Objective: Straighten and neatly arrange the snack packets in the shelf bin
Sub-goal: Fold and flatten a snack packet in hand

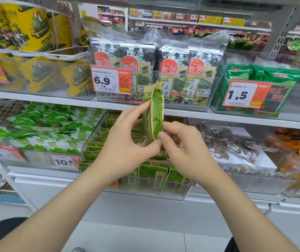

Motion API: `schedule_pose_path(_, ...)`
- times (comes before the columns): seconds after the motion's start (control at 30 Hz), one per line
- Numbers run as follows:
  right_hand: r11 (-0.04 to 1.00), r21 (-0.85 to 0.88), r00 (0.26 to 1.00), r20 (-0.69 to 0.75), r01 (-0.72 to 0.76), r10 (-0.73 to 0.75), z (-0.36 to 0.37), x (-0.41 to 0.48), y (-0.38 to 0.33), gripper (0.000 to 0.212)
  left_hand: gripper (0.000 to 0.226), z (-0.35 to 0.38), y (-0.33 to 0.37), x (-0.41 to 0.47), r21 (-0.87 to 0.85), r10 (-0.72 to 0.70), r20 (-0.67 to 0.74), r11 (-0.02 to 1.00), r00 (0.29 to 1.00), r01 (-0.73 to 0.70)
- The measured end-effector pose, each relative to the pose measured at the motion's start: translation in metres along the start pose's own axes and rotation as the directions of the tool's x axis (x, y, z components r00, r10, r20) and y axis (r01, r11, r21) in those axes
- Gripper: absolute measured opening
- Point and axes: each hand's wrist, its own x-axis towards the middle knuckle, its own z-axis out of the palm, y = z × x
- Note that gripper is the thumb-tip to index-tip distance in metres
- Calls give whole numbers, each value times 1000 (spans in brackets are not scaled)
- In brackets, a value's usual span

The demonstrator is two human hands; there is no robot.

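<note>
Snack packet (153,115), green with tan crimped ends, is held upright above the clear shelf bin (136,194), its long axis vertical and its narrow edge turned to the camera. Its top end leans slightly left and overlaps the front edge of the upper shelf (236,118). The left hand (125,142) curls its fingers along the packet's left side. The right hand (183,148) pinches the lower end between thumb and forefinger.

The bin is open at the top, with free space between its packets and the shelf above. Three matching packets (153,175) stand facing forward in the front row. More stand on edge in rows behind and along the left wall, too many and too overlapped to count.

A bin of green-and-white packets (42,128) sits just left, and a bin of brownish snack bags (236,148) just right. Above, four seaweed packs (171,70) stand side by side behind a price tag reading 6.9 (110,80).
</note>
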Motion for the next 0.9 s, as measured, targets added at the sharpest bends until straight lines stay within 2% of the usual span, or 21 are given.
schedule_pose_path(0.1,1000,6,1000,0,-2,2,-2,0,-2,23,94,2,0,-2,-6,-16,42,1000,999,16)
schedule_pose_path(0.2,993,111,998,47,-34,29,-5,-2,-7,20,97,-1,-1,-1,-15,-20,44,1000,999,21)
schedule_pose_path(0.37,974,199,982,171,-112,78,-10,-4,-12,64,105,-8,-1,1,-83,-103,122,990,987,113)
schedule_pose_path(0.47,964,225,984,136,-141,112,-9,-5,-13,82,100,-11,0,3,-165,-126,144,975,981,150)
schedule_pose_path(0.57,956,245,985,103,-162,140,-8,-5,-17,78,93,-13,0,3,-221,-156,168,956,973,191)
schedule_pose_path(0.73,967,179,981,108,-179,162,-11,-5,-21,90,87,-18,0,4,-202,-163,221,957,962,208)
schedule_pose_path(0.9,961,196,979,94,-197,181,-9,-4,-20,77,93,-22,0,6,-229,-213,220,937,952,263)
